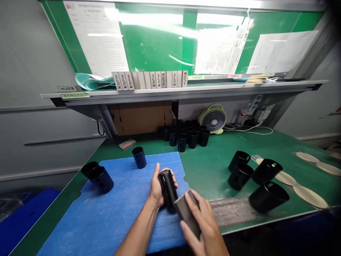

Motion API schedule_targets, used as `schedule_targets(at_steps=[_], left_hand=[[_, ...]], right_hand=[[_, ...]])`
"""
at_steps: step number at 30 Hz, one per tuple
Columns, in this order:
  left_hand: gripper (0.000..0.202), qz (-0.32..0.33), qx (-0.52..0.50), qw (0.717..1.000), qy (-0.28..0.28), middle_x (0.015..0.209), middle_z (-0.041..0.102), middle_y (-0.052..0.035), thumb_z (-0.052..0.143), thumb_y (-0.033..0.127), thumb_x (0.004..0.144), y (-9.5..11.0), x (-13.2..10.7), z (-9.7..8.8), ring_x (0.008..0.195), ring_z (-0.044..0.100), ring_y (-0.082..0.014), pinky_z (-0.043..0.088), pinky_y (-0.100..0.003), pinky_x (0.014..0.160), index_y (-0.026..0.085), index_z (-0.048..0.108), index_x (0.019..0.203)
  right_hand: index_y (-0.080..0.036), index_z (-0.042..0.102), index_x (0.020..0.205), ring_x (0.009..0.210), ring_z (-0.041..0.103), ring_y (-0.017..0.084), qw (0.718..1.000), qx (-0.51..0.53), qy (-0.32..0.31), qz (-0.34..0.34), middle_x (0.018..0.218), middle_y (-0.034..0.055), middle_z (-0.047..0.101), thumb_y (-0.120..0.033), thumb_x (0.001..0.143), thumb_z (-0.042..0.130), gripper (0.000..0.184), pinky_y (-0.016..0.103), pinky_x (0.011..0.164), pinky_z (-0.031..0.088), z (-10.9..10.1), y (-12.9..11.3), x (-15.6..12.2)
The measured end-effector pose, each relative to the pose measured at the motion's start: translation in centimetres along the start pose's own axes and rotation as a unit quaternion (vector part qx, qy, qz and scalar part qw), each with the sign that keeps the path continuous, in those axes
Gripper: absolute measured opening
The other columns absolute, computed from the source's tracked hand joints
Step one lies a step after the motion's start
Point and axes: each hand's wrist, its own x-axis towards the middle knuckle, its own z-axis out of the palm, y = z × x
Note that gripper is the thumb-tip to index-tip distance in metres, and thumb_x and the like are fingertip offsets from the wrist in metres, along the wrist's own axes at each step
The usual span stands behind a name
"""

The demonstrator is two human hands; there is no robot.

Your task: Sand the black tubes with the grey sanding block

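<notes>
Cradling black cylinder [167, 190], left hand [156, 189] palm-up, fingers [174, 180] curled round; right hand [204, 224] slanted, gripping gray block [187, 212].

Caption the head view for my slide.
Black cylinder in left grip, gray block in right grip, at a green bench.

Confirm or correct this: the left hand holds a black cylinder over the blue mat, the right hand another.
Not quite: the head view shows the right hand holding a gray block, not another cylinder. The left hand does hold a black cylinder over the blue mat.
</notes>
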Motion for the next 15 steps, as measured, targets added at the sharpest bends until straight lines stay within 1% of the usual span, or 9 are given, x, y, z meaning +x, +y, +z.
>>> schedule_targets(at_steps=[2, 4, 6, 8, 12, 15], left_hand=[[0.053, 0.037, 0.013, 0.998, -0.038, 0.068, 0.065, -0.0053, 0.054, 0.069, 0.088, 0.1, -0.1, 0.0, 0.053, 0.064, -0.0196, 0.050, -0.029, 0.052, 0.017, 0.063, 0.089], [0.049, 0.065, 0.013, 0.996, -0.055, 0.076, 0.067, -0.0052, 0.056, 0.067, 0.088, 0.2, -0.3, 0.0, 0.057, 0.065, -0.0199, 0.051, -0.030, 0.054, 0.019, 0.063, 0.095], [0.040, 0.077, 0.012, 0.996, -0.050, 0.083, 0.067, -0.0056, 0.060, 0.059, 0.089, 0.3, -0.3, -0.1, 0.063, 0.067, -0.0202, 0.054, -0.032, 0.057, 0.020, 0.062, 0.095], [0.032, 0.076, 0.012, 0.996, -0.034, 0.084, 0.067, -0.0056, 0.063, 0.051, 0.088, 0.4, -0.1, -0.4, 0.067, 0.067, -0.0202, 0.056, -0.032, 0.061, 0.019, 0.063, 0.093], [0.022, 0.074, -0.001, 0.997, -0.009, 0.080, 0.067, -0.0061, 0.062, 0.038, 0.085, 0.4, 0.6, -1.1, 0.067, 0.065, -0.0185, 0.055, -0.031, 0.065, 0.016, 0.066, 0.089], [0.023, 0.070, -0.006, 0.998, -0.001, 0.078, 0.066, -0.0069, 0.060, 0.036, 0.084, 0.3, 1.2, -1.5, 0.066, 0.064, -0.0182, 0.054, -0.031, 0.064, 0.015, 0.068, 0.087]], right_hand=[[-0.028, 0.035, 0.157, 0.141, 0.043, 0.031, 0.997, 0.055, 0.010, 0.046, 0.155, 0.0102, 0.040, -0.034, 0.099, 0.054, 0.061, 0.050, 0.113, 0.043, -1.7, 0.0, 1.0], [-0.029, 0.035, 0.157, 0.143, 0.041, 0.029, 0.987, 0.111, 0.033, 0.109, 0.156, 0.0090, 0.040, -0.039, 0.100, 0.054, 0.061, 0.049, 0.117, 0.039, -2.9, 0.1, 2.3], [-0.030, 0.037, 0.155, 0.144, 0.040, 0.028, 0.973, 0.157, 0.050, 0.160, 0.155, 0.0080, 0.041, -0.044, 0.101, 0.053, 0.059, 0.050, 0.119, 0.037, -3.2, 0.2, 2.9], [-0.030, 0.039, 0.154, 0.142, 0.042, 0.027, 0.965, 0.178, 0.049, 0.186, 0.153, 0.0077, 0.044, -0.046, 0.100, 0.053, 0.058, 0.049, 0.119, 0.037, -2.8, 0.5, 2.7], [-0.030, 0.037, 0.155, 0.139, 0.045, 0.027, 0.968, 0.163, 0.023, 0.192, 0.148, 0.0089, 0.046, -0.045, 0.100, 0.054, 0.060, 0.048, 0.117, 0.038, -1.4, 1.1, 1.4], [-0.029, 0.033, 0.157, 0.139, 0.043, 0.028, 0.979, 0.125, 0.006, 0.160, 0.148, 0.0104, 0.043, -0.041, 0.100, 0.055, 0.063, 0.049, 0.115, 0.039, -0.7, 0.9, 0.7]])
